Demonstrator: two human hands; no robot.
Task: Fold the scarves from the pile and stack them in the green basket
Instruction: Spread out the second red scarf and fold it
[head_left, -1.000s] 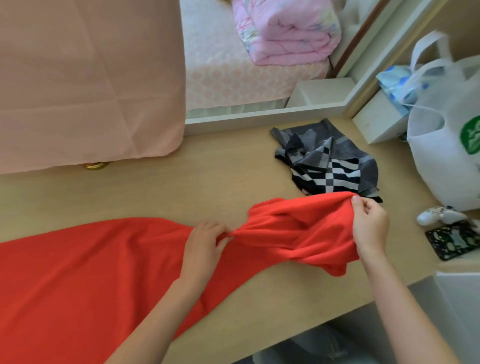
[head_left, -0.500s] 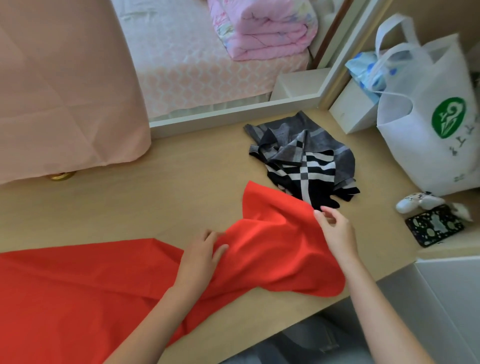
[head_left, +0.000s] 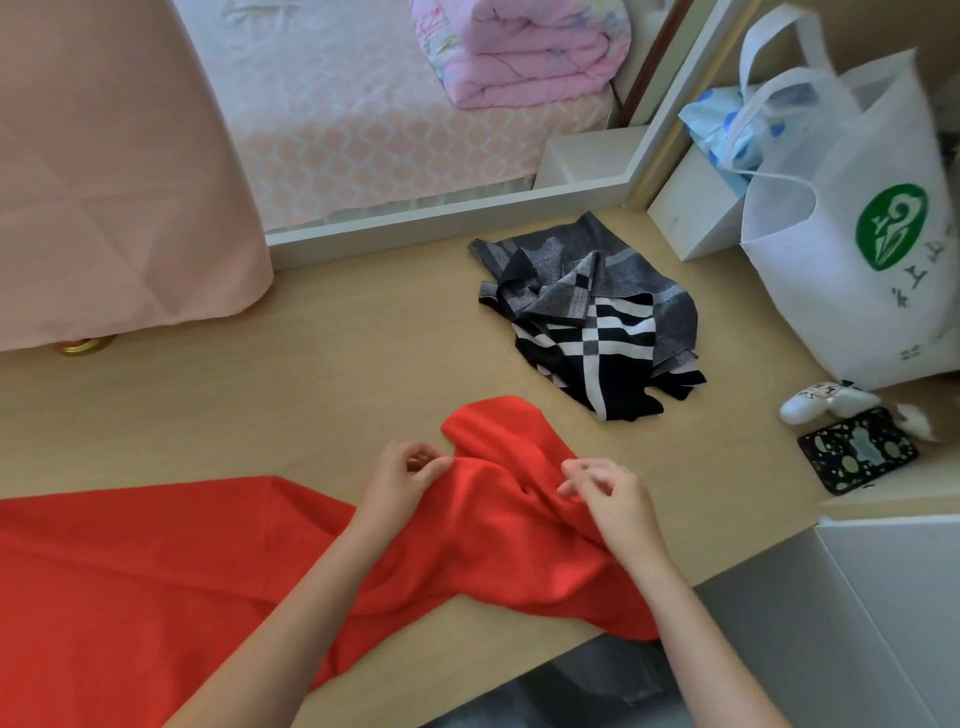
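On the wooden table (head_left: 311, 374), the red scarf (head_left: 156, 597) is being pinched at its bunched end by the left hand (head_left: 402, 475) and the right hand (head_left: 613, 499), both curled on the cloth. Both forearms are being held in from six o'clock. At one o'clock, the checked scarf (head_left: 597, 332) is lying apart.

Red scarf (head_left: 208, 571) spread across a pale wooden worktop (head_left: 311, 374), left hand (head_left: 402, 478) and right hand (head_left: 608, 504) each pinching its bunched end, crumpled grey and black checked scarf (head_left: 592, 322) lying just beyond, white bag (head_left: 857, 270) and phone (head_left: 857, 449) at the right
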